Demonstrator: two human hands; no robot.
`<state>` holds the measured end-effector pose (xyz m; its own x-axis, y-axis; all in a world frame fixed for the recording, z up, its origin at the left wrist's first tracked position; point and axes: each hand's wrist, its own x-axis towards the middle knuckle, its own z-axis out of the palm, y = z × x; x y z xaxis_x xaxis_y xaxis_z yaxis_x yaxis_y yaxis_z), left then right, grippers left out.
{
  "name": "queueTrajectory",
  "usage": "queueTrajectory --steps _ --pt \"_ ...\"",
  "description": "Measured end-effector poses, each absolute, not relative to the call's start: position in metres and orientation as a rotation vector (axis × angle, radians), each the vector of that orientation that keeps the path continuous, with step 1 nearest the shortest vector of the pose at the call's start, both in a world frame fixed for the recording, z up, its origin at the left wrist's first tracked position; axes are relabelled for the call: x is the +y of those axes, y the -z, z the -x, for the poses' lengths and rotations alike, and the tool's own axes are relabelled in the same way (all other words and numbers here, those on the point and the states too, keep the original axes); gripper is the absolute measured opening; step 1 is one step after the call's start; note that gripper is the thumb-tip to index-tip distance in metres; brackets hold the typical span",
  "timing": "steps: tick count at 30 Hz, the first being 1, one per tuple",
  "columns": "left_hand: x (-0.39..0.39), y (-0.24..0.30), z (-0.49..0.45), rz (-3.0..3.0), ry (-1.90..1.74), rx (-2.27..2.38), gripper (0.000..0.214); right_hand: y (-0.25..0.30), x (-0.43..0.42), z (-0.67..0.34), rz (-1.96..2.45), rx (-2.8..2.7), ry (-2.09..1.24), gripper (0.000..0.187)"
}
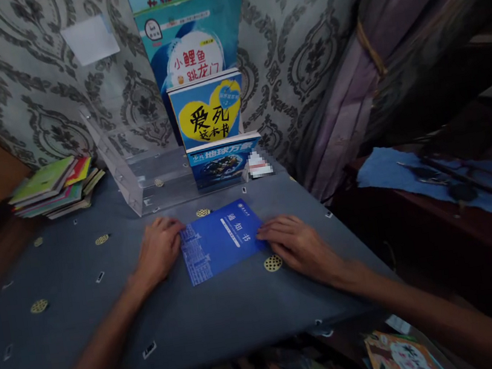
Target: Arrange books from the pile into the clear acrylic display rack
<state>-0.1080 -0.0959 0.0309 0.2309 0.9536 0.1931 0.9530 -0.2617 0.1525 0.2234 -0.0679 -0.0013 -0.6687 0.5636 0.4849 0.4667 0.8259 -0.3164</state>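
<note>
Booklet lying flat on counter. Left hand half-curled, touching edge at nine o'clock; right hand loosely bent, overlapping edge at three; grip firmness: cannot tell. Uneven pull would be risking creases. Books standing at twelve in rack; careless bump could be toppling them.
</note>
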Motion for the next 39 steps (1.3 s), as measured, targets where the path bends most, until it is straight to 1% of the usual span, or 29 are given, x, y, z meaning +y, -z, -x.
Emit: queueTrajectory --steps 3,7,11,16,20,22,31,39 --pt "-0.113 -0.026 0.082 -2.569 -0.258 1.924 0.034 -0.006 -0.066 -0.187 0.666 -2.45 -0.364 0.035" --pt "-0.128 -0.004 0.065 -2.689 -0.135 1.98 0.053 -0.006 -0.063 -0.128 0.588 -2.557 -0.527 0.044" --pt "-0.129 0.006 0.068 -2.686 -0.108 1.962 0.054 0.0 -0.058 -0.101 0.627 -2.669 -0.581 0.049" --pt "-0.127 0.005 0.07 -2.643 -0.092 1.971 0.061 0.012 -0.041 -0.126 0.821 -2.632 -0.503 0.051" --pt "-0.128 0.004 0.067 -2.616 -0.088 1.977 0.062 0.018 -0.021 -0.162 1.023 -2.585 -0.363 0.049" --pt "-0.128 0.004 0.067 -2.609 -0.071 1.966 0.064 0.02 -0.012 -0.176 1.067 -2.555 -0.36 0.047" --pt "-0.106 -0.005 0.082 -2.598 0.051 1.874 0.065 0.02 0.007 -0.198 0.939 -2.384 -0.537 0.044" --pt "-0.083 -0.005 0.039 -2.659 -0.019 1.625 0.062 0.014 -0.005 -0.192 0.979 -2.507 -0.413 0.045"
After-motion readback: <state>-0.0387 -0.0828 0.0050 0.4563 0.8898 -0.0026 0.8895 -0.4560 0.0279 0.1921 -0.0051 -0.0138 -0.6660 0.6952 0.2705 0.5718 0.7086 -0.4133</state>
